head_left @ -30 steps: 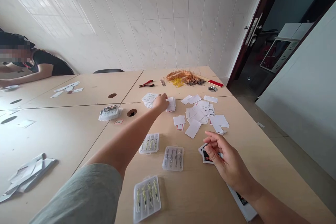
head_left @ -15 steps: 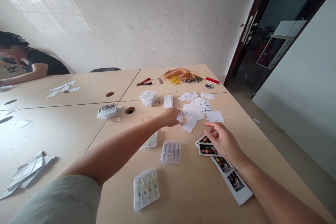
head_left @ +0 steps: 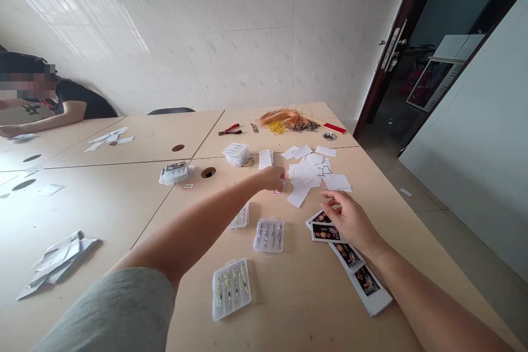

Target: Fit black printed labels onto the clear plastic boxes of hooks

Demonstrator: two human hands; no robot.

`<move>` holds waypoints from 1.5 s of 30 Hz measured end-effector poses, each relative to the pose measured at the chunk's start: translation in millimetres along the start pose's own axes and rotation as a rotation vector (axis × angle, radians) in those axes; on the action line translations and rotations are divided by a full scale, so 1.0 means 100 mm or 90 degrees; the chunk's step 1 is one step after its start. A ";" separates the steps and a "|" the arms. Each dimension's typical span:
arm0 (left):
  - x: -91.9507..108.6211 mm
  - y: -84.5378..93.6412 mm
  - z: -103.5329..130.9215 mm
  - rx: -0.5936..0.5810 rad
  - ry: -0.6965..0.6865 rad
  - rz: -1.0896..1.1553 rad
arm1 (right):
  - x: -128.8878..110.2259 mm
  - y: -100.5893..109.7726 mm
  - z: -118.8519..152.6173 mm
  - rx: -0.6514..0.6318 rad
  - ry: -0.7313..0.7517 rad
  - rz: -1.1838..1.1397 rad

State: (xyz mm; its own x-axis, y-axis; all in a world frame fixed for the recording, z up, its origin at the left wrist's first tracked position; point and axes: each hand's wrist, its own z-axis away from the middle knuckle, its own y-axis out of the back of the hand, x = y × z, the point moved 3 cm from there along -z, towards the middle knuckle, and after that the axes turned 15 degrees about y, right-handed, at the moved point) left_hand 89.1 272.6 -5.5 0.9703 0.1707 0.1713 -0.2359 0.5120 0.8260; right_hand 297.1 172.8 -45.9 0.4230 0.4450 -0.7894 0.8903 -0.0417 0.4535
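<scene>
A clear compartmented box was placed nearest on the worktop; printed cards were laid in an overlapping row toward the right edge. A second box was set just beyond. The right hand was held at the far end of the printed cards, thumb and forefinger apart. The left hand was extended to the left side of the scattered white cards (its fingers were curled; whether a card was gripped could not be determined). Pliers and a bundle of copper-coloured strands were laid toward the far edge.
</scene>
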 end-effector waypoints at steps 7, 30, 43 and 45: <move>0.07 -0.02 0.32 0.042 -0.065 0.200 | 0.01 -0.04 0.01 0.016 -0.039 -0.102; 0.18 -0.29 0.35 0.070 -0.071 0.267 | 0.50 0.41 -0.18 0.182 -0.200 -0.062; 0.17 -0.34 0.02 0.112 -0.111 0.065 | 0.59 0.56 -0.17 -0.032 -0.055 0.348; 0.18 -0.33 0.02 0.103 -0.110 0.068 | 0.52 0.41 -0.16 -0.094 -0.014 0.359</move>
State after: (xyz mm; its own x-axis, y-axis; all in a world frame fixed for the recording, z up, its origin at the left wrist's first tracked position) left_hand 114.3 256.6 -28.5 0.9381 0.0633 0.3406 -0.3401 0.3547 0.8709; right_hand 352.3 208.5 -61.6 0.8295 0.3710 -0.4176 0.4947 -0.1409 0.8576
